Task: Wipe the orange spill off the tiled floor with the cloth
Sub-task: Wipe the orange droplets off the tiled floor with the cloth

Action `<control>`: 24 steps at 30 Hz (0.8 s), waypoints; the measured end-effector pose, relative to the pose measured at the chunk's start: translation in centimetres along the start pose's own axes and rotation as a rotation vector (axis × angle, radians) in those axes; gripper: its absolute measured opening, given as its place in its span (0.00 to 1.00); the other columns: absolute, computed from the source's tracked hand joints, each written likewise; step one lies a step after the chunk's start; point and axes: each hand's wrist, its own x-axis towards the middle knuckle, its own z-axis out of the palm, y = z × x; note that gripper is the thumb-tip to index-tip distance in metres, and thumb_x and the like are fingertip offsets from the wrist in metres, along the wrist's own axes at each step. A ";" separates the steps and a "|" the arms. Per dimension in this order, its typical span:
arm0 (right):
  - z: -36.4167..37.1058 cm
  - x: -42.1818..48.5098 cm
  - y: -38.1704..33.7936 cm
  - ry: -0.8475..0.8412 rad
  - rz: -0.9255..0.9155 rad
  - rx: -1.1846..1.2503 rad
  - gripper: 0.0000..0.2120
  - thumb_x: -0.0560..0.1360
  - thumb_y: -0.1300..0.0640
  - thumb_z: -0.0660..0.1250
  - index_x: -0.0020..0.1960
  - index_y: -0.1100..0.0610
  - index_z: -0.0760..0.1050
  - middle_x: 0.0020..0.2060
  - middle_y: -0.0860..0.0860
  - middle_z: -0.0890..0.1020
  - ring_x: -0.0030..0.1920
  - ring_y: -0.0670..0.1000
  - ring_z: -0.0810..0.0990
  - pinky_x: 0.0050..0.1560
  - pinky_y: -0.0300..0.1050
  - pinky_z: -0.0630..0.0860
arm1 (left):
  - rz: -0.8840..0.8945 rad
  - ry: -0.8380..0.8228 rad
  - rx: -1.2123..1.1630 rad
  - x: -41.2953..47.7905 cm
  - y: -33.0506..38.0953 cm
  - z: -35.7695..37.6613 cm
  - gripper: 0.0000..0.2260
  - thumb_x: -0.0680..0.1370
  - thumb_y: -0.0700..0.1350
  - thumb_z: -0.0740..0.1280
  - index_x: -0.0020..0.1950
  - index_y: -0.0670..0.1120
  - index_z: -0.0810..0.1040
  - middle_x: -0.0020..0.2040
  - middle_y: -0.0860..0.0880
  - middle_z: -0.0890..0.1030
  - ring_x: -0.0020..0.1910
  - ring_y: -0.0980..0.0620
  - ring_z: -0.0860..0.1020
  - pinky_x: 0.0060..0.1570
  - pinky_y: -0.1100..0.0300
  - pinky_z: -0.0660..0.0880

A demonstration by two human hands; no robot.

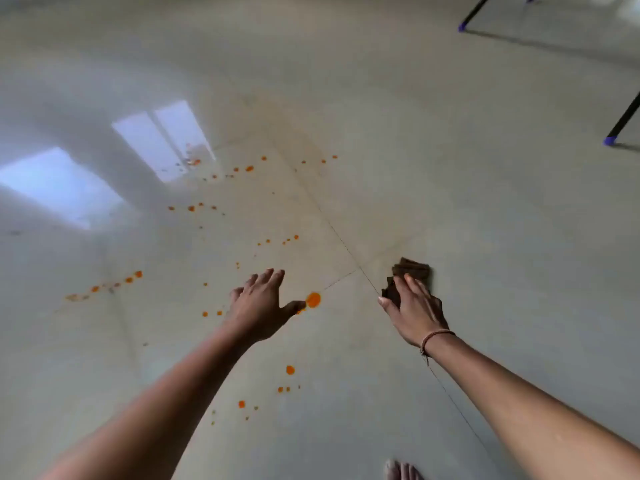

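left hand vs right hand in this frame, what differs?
1. The left hand is empty with fingers spread; the right hand lies flat on the brown cloth.
2. The left hand's thumb is at the biggest orange spot; the right hand is well to the side of it.
3. The right wrist wears a thread band; the left wrist is bare.
Shared: both reach forward, palms down.

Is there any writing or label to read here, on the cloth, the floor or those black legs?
None can be read. The brown cloth under the right hand is plain, the tiled floor bears only orange spots, and the black legs with purple feet show no label.
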 end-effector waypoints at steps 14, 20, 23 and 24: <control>18.7 16.0 0.3 0.323 -0.112 -0.033 0.34 0.75 0.42 0.54 0.77 0.59 0.59 0.76 0.59 0.59 0.77 0.58 0.55 0.75 0.56 0.47 | 0.236 -0.087 0.438 18.2 -8.1 16.3 0.65 0.55 0.75 0.70 0.79 0.52 0.38 0.80 0.48 0.39 0.78 0.43 0.44 0.72 0.39 0.41; 23.2 9.1 -1.1 0.224 -0.462 -0.106 0.30 0.76 0.43 0.56 0.74 0.55 0.65 0.75 0.54 0.64 0.74 0.55 0.64 0.72 0.54 0.56 | 0.264 -0.052 0.343 18.2 -8.9 16.7 0.64 0.55 0.73 0.72 0.79 0.53 0.40 0.80 0.49 0.40 0.78 0.44 0.43 0.72 0.39 0.40; 21.6 11.1 0.1 0.296 -0.302 -0.084 0.30 0.77 0.44 0.53 0.75 0.55 0.64 0.75 0.54 0.64 0.75 0.56 0.62 0.73 0.54 0.55 | 0.273 -0.055 0.324 18.2 -9.3 16.8 0.64 0.56 0.73 0.72 0.79 0.53 0.39 0.79 0.50 0.39 0.78 0.44 0.42 0.73 0.40 0.39; 21.3 13.0 -1.5 0.312 -0.216 -0.057 0.30 0.77 0.44 0.53 0.76 0.55 0.61 0.76 0.55 0.62 0.76 0.55 0.60 0.74 0.54 0.53 | 0.277 -0.066 0.318 18.3 -9.3 16.8 0.64 0.56 0.73 0.72 0.79 0.53 0.39 0.79 0.50 0.39 0.78 0.44 0.42 0.73 0.40 0.39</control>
